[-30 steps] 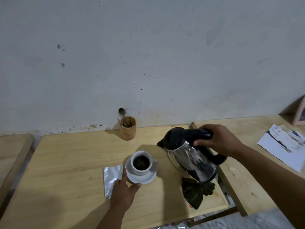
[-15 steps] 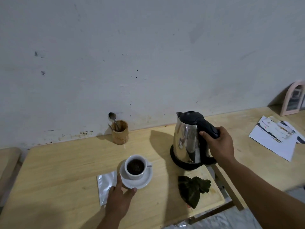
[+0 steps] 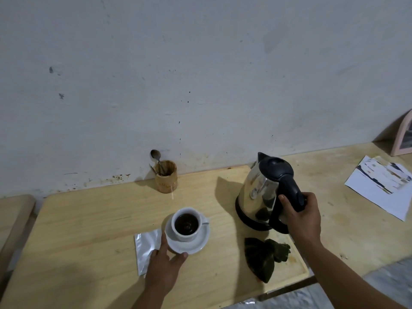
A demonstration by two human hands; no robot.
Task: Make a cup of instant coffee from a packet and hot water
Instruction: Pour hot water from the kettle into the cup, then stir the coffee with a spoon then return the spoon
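A white cup [image 3: 186,224] full of dark coffee stands on a white saucer [image 3: 196,245] in the middle of the wooden table [image 3: 89,219]. My left hand [image 3: 163,267] holds the saucer's near-left rim with thumb and forefinger. Under that hand lies a silver coffee packet [image 3: 145,246], flat on the table. To the right, a steel kettle [image 3: 256,197] with a black lid stands upright on its black base. My right hand [image 3: 301,217] is wrapped around the kettle's black handle.
A wooden holder [image 3: 166,177] with spoons stands by the wall behind the cup. A dark green crumpled cloth [image 3: 263,256] lies near the table's front right edge. Papers [image 3: 383,184] and a pink frame [image 3: 403,139] sit on the adjoining table at right.
The kettle was tilted beside the cup a second ago; it has swung right and now stands upright on its base. My left hand has stayed on the saucer.
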